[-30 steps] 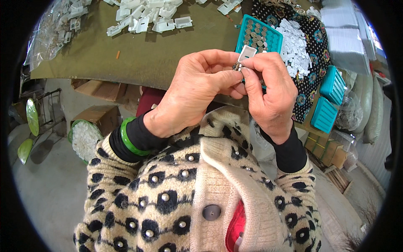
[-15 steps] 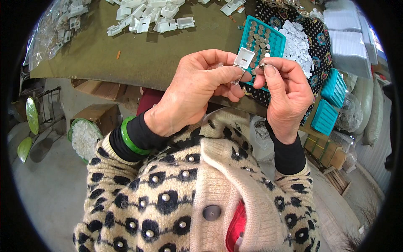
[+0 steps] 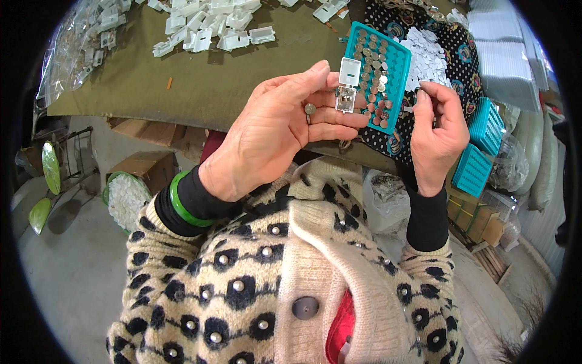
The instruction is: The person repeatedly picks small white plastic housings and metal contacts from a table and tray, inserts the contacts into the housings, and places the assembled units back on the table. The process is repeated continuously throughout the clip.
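White hinged case (image 3: 347, 88) lies open on upturned fingers

Lid up and inside exposed, the small case rests along the fingers of a worker's left hand (image 3: 267, 124), just over the edge of a turquoise tray (image 3: 398, 59). The palm is turned up and spread wide, thumb lifted away, apparently so the fingers can act as a small shelf that keeps the inside of the case in sight. A round metallic piece (image 3: 310, 109) sits near the base of the fingers; whether it is worn or held cannot be told.

The right hand (image 3: 439, 136) is raised beside the tray, thumb and forefinger drawn narrow near a heap of white pieces (image 3: 426, 64); whether anything is pinched between them cannot be made out.

Metallic discs (image 3: 365, 68) stand mostly along the tray's left side, its pockets seemingly there to keep them apart. Patterned dark cloth (image 3: 467, 57) lies under the white heap, perhaps to hold the loose pieces together. Farther left on the olive tabletop (image 3: 242, 76) are a pile of white cases (image 3: 209, 21) and a clear bag (image 3: 63, 57). More turquoise trays (image 3: 471, 170) are stacked at right, within apparent reach.
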Tool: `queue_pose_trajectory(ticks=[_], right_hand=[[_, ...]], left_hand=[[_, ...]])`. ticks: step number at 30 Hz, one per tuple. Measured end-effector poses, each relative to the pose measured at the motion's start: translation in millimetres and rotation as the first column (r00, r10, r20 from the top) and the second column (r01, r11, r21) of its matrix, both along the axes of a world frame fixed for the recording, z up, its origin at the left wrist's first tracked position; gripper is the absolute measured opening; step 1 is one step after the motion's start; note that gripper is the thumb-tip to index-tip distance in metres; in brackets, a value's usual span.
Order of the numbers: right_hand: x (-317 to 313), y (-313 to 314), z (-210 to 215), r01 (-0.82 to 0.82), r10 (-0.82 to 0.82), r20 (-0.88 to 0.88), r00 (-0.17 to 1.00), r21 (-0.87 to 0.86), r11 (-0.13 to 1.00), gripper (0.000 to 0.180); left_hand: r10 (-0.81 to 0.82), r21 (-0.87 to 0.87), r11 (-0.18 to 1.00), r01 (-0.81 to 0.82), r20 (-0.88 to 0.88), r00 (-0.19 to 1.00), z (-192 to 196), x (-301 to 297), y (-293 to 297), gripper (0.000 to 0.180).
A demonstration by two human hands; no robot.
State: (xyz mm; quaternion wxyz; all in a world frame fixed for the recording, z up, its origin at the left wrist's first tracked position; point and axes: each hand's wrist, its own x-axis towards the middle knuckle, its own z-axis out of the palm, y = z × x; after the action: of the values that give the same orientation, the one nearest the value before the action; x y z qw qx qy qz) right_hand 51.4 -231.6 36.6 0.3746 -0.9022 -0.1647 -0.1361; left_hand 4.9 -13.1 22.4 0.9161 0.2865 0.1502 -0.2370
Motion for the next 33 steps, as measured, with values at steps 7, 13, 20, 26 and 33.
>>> queue_pose_trajectory(ticks=[7,13,20,26,33], right_hand=[[-22,19,13,-0.190,0.225,0.166,0.960,-0.205,0.960,0.022],[-23,58,2,-0.392,0.442,0.261,0.858,-0.222,0.893,0.025],[-29,63,1,-0.393,0.458,0.224,0.860,-0.280,0.876,0.021],[-30,61,3,-0.369,0.445,0.187,0.876,-0.337,0.866,0.022],[-25,53,11,-0.346,0.335,0.286,0.898,-0.013,0.938,0.015]], left_hand=[[-0.010,-0.067,0.998,0.006,-0.058,0.998,3,0,-4,0.058],[0.067,0.009,0.998,-0.066,-0.071,0.995,13,-2,-12,0.044],[0.080,0.033,0.996,-0.077,-0.111,0.991,15,-4,-14,0.036],[0.062,-0.007,0.998,-0.063,-0.111,0.992,13,-7,-13,0.033],[0.079,-0.053,0.995,-0.082,-0.051,0.996,13,-7,-7,0.035]])
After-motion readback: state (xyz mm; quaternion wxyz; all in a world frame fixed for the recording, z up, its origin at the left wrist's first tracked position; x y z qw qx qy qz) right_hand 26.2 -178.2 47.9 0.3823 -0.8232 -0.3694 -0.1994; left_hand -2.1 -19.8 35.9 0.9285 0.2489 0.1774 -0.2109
